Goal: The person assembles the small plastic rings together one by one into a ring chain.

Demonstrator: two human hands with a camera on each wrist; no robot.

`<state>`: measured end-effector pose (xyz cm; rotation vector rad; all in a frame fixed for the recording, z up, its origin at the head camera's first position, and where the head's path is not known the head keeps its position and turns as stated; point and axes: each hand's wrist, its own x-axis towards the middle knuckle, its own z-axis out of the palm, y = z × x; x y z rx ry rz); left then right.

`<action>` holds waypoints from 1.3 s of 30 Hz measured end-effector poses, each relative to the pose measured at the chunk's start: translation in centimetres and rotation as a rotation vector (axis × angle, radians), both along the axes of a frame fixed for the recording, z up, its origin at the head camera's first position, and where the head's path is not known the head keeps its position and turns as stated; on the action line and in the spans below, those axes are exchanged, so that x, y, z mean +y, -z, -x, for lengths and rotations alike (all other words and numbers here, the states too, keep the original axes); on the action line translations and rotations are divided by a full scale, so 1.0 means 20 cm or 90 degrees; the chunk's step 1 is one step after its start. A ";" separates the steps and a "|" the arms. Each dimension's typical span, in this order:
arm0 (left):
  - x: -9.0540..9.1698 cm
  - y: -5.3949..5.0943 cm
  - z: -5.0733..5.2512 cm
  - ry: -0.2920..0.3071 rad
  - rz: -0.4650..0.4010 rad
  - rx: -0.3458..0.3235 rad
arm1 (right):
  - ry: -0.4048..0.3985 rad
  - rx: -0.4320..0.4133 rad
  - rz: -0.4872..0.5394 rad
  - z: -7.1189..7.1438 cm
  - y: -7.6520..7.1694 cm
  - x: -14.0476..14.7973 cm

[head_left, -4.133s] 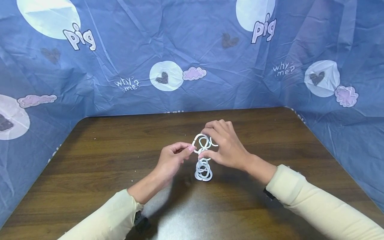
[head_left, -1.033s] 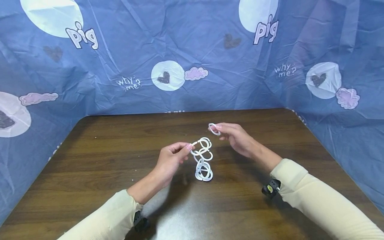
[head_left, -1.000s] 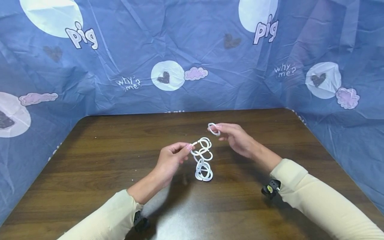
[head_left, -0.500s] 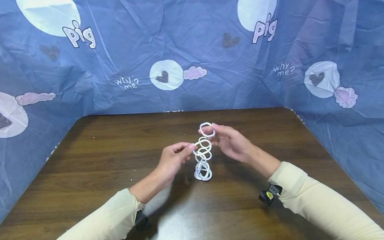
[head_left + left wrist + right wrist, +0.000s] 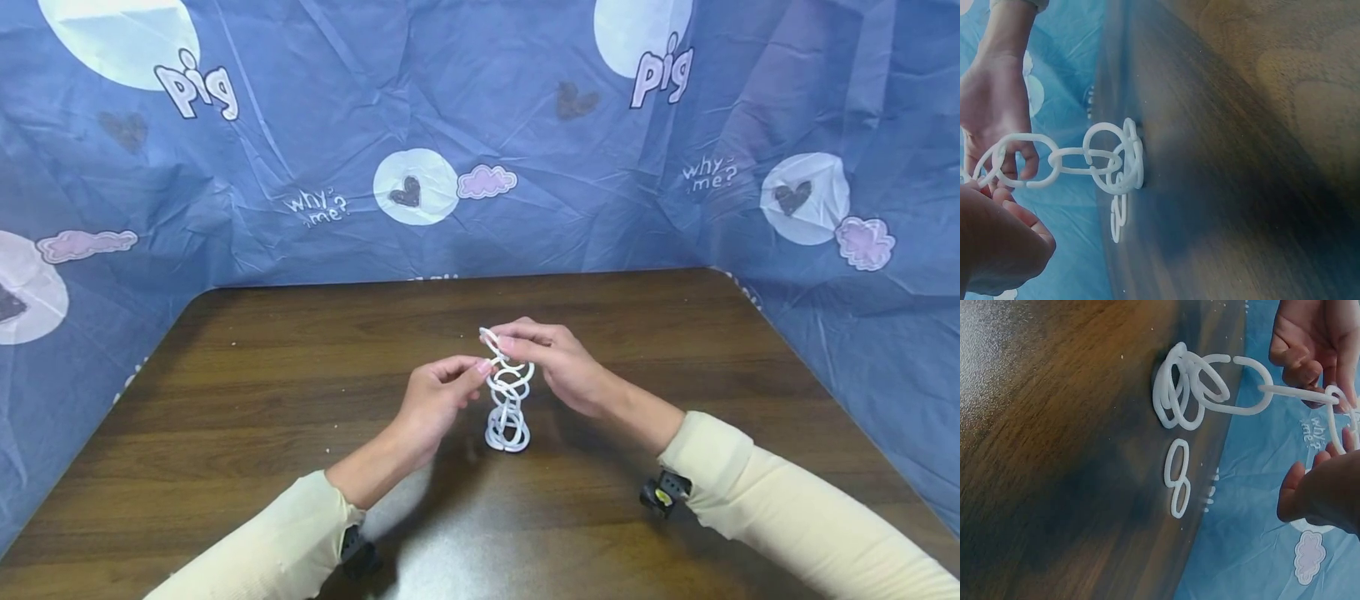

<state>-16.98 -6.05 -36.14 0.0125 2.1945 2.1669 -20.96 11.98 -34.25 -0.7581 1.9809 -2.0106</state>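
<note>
Between thumb and index finger, my left hand (image 5: 438, 400) pinches the upper end of a chain of white C-shaped plastic links. Below it the chain (image 5: 1025, 135) hangs down to several bunched links (image 5: 1172, 394) resting on the table. My right hand (image 5: 566, 367) holds another white link (image 5: 491, 340) by its fingertips, tilted, right at the chain's top. Whether this link is hooked into the chain is hard to tell, as fingers cover the spot. In the right wrist view, two more white links (image 5: 1177, 481) lie on the table beside the bunch, touching or joined.
A brown wood-grain table (image 5: 262, 400) lies under both hands. Behind and at its sides hangs a blue printed cloth (image 5: 480, 100). Dark wrist devices (image 5: 663, 496) sit at the sleeves.
My right hand carried its link, held apart from the chain a second ago, leftward and down to the chain's top beside my left fingertips. The left hand has stayed nearly still, pinching the chain.
</note>
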 end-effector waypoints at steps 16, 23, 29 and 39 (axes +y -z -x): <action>-0.01 0.00 -0.01 -0.006 0.007 0.014 | 0.087 0.021 -0.032 -0.02 0.03 -0.03; -0.02 0.00 -0.02 -0.008 -0.002 0.018 | 0.120 0.103 -0.104 -0.03 0.02 -0.03; -0.02 0.01 -0.02 -0.005 -0.006 0.016 | 0.136 0.164 -0.155 -0.02 0.04 -0.03; -0.02 0.01 -0.02 -0.004 -0.021 0.000 | 0.112 0.011 -0.045 -0.04 0.05 -0.04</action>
